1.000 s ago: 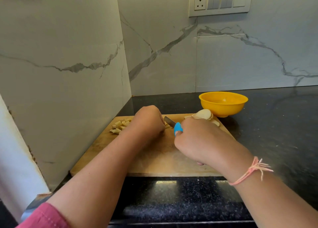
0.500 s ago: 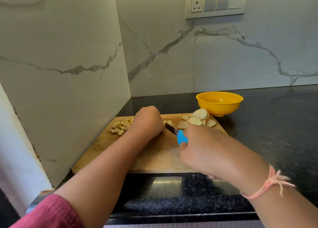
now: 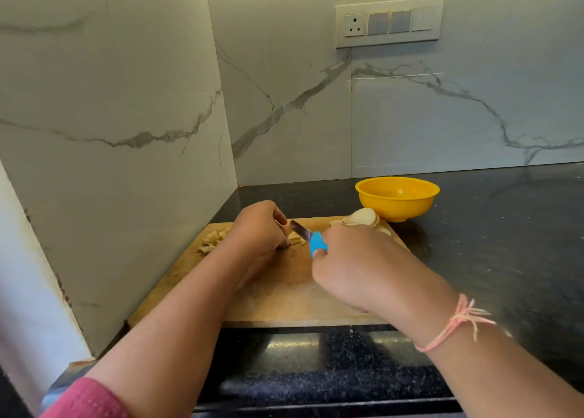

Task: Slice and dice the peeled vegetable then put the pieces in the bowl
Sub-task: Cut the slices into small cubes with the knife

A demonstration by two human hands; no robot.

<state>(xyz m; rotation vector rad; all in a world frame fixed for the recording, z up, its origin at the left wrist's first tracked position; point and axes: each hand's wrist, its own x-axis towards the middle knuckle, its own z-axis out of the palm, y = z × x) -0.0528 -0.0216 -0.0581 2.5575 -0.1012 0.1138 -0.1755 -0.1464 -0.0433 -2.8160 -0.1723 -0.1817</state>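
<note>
A black, speckled counter (image 3: 505,244) fills a corner of the room. It is shiny, and light glints on its front edge. Two white walls (image 3: 410,127) with grey wavy lines meet at 11 o'clock from the board (image 3: 284,294). High on the back wall, at 1 o'clock, is a switch plate (image 3: 388,22) with one socket and some switches.

The wooden board lies flat on the counter, close to the left wall. A yellow bowl (image 3: 395,206) stands on the counter at 1 o'clock from the board, just beside its far corner.

The vegetable is all on the board, in three lots. A pile of small cubes (image 3: 213,240) sits at 10 o'clock. Round slices (image 3: 360,218) are heaped at 1 o'clock, near the bowl. A few strips (image 3: 295,239) lie in the middle of the far side.

The left hand (image 3: 259,228) has its fingers curled down and holds the strips in place. The right hand (image 3: 357,266) is wrapped tight round the blue handle of a knife (image 3: 308,236). The blade points to 11 o'clock and rests beside the left fingers, over the strips.

A pink string (image 3: 458,323) is tied on the right wrist. A pink sleeve (image 3: 85,398) shows on the left arm at 7 o'clock.
</note>
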